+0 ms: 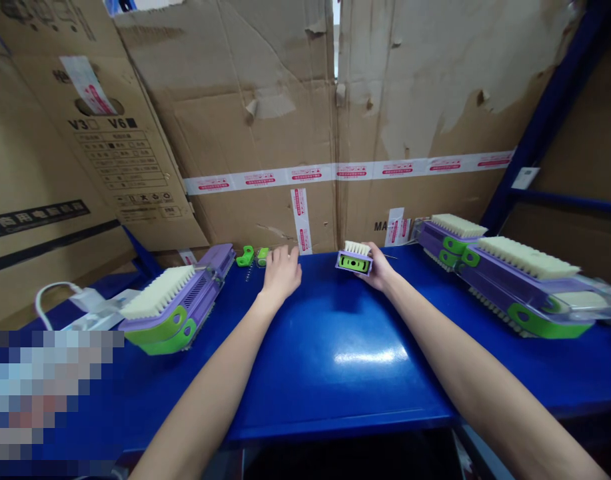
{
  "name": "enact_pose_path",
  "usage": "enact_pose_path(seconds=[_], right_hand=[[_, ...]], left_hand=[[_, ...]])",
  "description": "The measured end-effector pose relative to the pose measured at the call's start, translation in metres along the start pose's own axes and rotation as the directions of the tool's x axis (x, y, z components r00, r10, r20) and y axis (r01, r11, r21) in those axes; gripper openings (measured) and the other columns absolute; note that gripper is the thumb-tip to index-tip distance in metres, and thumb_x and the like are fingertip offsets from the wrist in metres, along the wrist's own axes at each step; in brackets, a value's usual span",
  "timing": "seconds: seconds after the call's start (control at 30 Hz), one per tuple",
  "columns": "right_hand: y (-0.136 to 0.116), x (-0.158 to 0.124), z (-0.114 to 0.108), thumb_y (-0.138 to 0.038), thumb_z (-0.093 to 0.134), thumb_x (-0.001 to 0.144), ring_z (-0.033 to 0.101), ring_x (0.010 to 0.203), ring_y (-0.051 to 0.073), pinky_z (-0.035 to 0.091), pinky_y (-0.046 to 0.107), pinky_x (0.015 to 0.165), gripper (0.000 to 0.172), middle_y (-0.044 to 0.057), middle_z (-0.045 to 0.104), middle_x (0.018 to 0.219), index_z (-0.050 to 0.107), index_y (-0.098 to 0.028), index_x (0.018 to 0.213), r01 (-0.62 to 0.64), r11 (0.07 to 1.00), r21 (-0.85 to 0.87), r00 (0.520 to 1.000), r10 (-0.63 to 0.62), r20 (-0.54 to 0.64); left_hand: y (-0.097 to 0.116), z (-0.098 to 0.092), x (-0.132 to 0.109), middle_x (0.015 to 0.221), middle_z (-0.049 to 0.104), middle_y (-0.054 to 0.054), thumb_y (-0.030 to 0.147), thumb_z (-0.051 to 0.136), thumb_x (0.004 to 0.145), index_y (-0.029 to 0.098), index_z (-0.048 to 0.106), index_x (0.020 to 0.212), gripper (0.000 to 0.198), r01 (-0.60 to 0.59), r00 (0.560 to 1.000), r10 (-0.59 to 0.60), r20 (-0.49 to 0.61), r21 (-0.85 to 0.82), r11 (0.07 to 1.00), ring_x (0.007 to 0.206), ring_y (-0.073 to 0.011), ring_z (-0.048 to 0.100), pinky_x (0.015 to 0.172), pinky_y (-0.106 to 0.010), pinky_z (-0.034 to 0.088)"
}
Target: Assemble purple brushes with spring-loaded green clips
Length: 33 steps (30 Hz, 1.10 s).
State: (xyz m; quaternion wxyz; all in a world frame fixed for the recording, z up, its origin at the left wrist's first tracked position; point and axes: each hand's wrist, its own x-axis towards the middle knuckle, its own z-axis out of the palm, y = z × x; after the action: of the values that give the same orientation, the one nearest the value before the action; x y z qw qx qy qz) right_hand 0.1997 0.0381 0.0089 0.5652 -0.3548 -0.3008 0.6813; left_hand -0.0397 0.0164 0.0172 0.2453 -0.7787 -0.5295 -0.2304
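My right hand (pixel 379 268) is closed around a small purple and green brush (pixel 354 261), its pale bristles facing up and its green end with dark slots toward me. Beside a small green part (pixel 262 254) near the back of the blue table, my left hand (pixel 284 270) is lowered with bent fingers; what its fingertips touch is hidden. Just left of that lie a green bracket (pixel 245 256) and a thin metal spring (pixel 248 273).
Purple and green brushes stand at the left (pixel 160 310) and at the right (pixel 530 280) of the blue table (pixel 305 373). A white plug with cable (pixel 88 300) lies far left. Cardboard sheets (pixel 265 133) rise behind; a blue post (pixel 540 100) stands right.
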Motion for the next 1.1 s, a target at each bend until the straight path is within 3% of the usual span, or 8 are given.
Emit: enact_pose_path(seconds=[0.17,0.3,0.4,0.5,0.7,0.9,1.0,1.1], right_hand=[[-0.003,0.003,-0.003,-0.042,0.042,0.083,0.057,0.052,0.015,0.042,0.024,0.048,0.023,-0.002,0.060,0.056,0.052,-0.024,0.073,0.088,0.995,0.053,0.996,-0.089,0.020],[-0.004,0.005,-0.005,-0.045,0.045,0.082,0.057,0.052,0.016,0.045,0.026,0.051,0.025,-0.003,0.058,0.053,0.052,-0.023,0.071,0.111,0.994,0.025,0.991,-0.112,0.071],[-0.002,0.005,-0.006,-0.046,0.046,0.082,0.057,0.052,0.016,0.047,0.027,0.053,0.025,-0.003,0.058,0.052,0.052,-0.023,0.072,0.106,0.994,0.006,0.990,-0.106,0.088],[-0.002,0.002,-0.003,-0.043,0.045,0.083,0.056,0.051,0.016,0.046,0.026,0.053,0.024,-0.003,0.058,0.052,0.051,-0.023,0.070,0.095,0.995,0.001,0.992,-0.095,0.077],[-0.004,-0.007,0.006,-0.033,0.040,0.085,0.054,0.047,0.014,0.043,0.024,0.049,0.023,-0.004,0.058,0.051,0.048,-0.023,0.066,0.052,0.997,0.055,0.998,-0.054,0.037],[-0.004,-0.008,0.005,-0.040,0.046,0.082,0.058,0.053,0.016,0.045,0.026,0.051,0.023,-0.004,0.053,0.046,0.046,-0.024,0.065,0.060,0.998,0.008,0.996,-0.061,0.061],[-0.004,-0.008,0.005,-0.040,0.047,0.081,0.058,0.052,0.016,0.043,0.024,0.048,0.023,-0.004,0.054,0.046,0.045,-0.024,0.065,0.065,0.998,-0.011,0.995,-0.064,0.075],[-0.004,-0.009,0.006,-0.039,0.044,0.083,0.056,0.049,0.015,0.040,0.023,0.046,0.024,-0.005,0.053,0.046,0.045,-0.024,0.064,0.053,0.999,0.009,0.997,-0.053,0.057]], left_hand=[[-0.012,0.010,-0.006,0.108,0.060,-0.018,0.022,0.044,0.085,0.012,0.056,0.114,0.033,0.008,0.965,-0.032,0.260,0.091,0.996,0.105,-0.0325,0.051,0.092,-0.049,0.036],[-0.011,0.008,-0.003,0.110,0.061,-0.014,0.016,0.045,0.085,0.015,0.058,0.113,0.031,-0.070,0.959,0.078,0.274,-0.040,0.997,0.104,-0.0279,0.052,0.088,-0.043,0.041],[-0.010,0.007,-0.001,0.112,0.059,-0.011,0.016,0.046,0.085,0.018,0.056,0.115,0.031,-0.114,0.971,0.143,0.191,-0.155,0.981,0.105,-0.0245,0.051,0.089,-0.039,0.042],[-0.009,0.007,-0.001,0.117,0.056,-0.014,0.023,0.047,0.087,0.017,0.052,0.120,0.034,-0.015,0.985,0.037,0.170,-0.131,0.991,0.110,-0.0266,0.050,0.089,-0.041,0.043],[-0.017,0.012,-0.002,0.116,0.060,-0.014,0.025,0.045,0.088,0.020,0.045,0.130,0.042,0.180,0.920,-0.114,0.375,-0.144,0.973,0.109,-0.0280,0.057,0.089,-0.040,0.042],[-0.030,0.018,0.005,0.095,0.069,-0.010,0.027,0.042,0.088,0.019,0.052,0.121,0.035,0.474,0.852,-0.303,0.427,-0.382,0.793,0.086,-0.0234,0.065,0.076,-0.031,0.046],[-0.032,0.021,0.007,0.088,0.069,-0.009,0.030,0.040,0.090,0.016,0.053,0.120,0.035,0.511,0.835,-0.330,0.440,-0.400,0.761,0.079,-0.0217,0.065,0.071,-0.030,0.047],[-0.029,0.020,0.004,0.102,0.065,-0.014,0.027,0.036,0.091,0.016,0.055,0.117,0.034,0.476,0.857,-0.333,0.393,-0.355,0.805,0.096,-0.0262,0.061,0.081,-0.035,0.044]])
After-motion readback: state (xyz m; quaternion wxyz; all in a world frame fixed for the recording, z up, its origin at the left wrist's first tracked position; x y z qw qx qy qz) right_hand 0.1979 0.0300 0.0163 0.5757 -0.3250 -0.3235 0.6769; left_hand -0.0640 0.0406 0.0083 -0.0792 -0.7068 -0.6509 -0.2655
